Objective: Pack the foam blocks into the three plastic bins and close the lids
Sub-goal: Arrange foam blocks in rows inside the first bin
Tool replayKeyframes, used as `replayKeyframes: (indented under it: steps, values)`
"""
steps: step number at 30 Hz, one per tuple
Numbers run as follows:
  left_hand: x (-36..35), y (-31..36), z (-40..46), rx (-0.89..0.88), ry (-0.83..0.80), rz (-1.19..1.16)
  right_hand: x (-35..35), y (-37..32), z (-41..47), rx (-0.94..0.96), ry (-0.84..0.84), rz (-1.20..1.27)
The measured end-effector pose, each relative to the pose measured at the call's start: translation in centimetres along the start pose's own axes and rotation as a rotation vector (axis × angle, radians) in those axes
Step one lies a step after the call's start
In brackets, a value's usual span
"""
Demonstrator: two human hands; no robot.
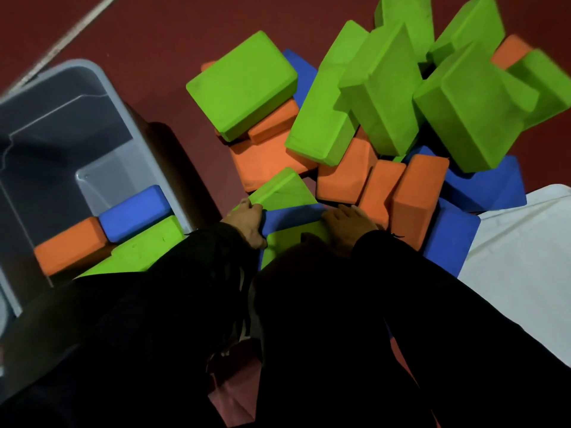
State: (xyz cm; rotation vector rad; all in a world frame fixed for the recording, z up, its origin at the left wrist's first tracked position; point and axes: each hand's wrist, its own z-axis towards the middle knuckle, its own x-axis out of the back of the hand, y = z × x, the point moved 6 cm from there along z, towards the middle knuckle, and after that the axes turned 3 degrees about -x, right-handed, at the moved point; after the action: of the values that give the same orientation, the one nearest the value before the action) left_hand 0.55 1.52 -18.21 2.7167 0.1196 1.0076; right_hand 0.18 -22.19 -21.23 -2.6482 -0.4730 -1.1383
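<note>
Both hands are down at the near edge of the foam block pile (pixel 355 125), and the move ahead turns on the blocks right under them, with the open clear plastic bin (pixel 102 84) off to the person's left. The left hand (pixel 247 222) has its fingers curled over the near corner of a small green block (pixel 282 188) that tilts up from the pile, its long axis running away from the hand toward the orange blocks; I would call that a grip. The right hand (pixel 349 222) lies flatter, fingers spread across the top of a blue block (pixel 293 213) and just touching an upright orange block (pixel 414 199) on its far side; whether it pinches anything beneath cannot be told, as the sleeve hides the palm. A second green block (pixel 293 239) sits between the two wrists, partly covered by the dark sleeves. The bin lies to the left of the left hand, its near wall just beside that forearm, and it already holds an orange block (pixel 71 242), a blue block (pixel 134 211) and a green block (pixel 145 245) laid flat against its near wall. The left hand is the nearer one to the bin, so the tilted green block would likely swing leftward over the rim, turned to lie alongside those three. Most of the pile remains on the red floor (pixel 154 32), so the packing looks early.
</note>
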Motion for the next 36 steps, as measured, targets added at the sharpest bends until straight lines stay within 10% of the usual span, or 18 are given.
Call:
replayKeyframes:
  steps: [16, 36]
  values:
    - [10.1, 4.5, -8.3, -0.152, 0.249, 0.003, 12.5, 1.8, -8.7, -0.028, 0.043, 0.069]
    - [19.3, 0.7, -22.1, -0.107, 0.972, -0.046, 24.5, -2.9, -15.8, -0.072, 0.682, 0.139]
